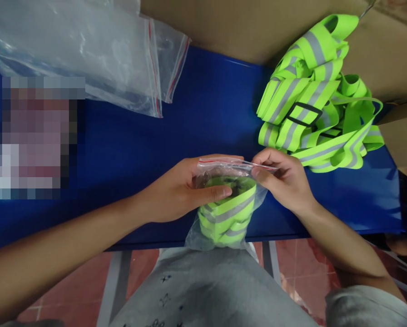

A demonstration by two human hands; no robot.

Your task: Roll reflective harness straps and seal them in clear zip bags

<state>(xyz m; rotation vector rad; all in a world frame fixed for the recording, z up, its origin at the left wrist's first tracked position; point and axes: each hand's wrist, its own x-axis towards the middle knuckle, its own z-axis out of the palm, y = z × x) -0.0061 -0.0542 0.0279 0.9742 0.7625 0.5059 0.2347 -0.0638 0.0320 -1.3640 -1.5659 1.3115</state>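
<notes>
Flat clear bags top left on the blue table. Left hand has a small zip bag clasped by the near edge, rolled neon strap inside. Right hand pinches the seal's right end, though fingertips kinda hide it. Neon strap pile far right.

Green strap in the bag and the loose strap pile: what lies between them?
The head view shows the right hand between the bagged strap and the strap pile, holding the top edge of the bag.
</notes>
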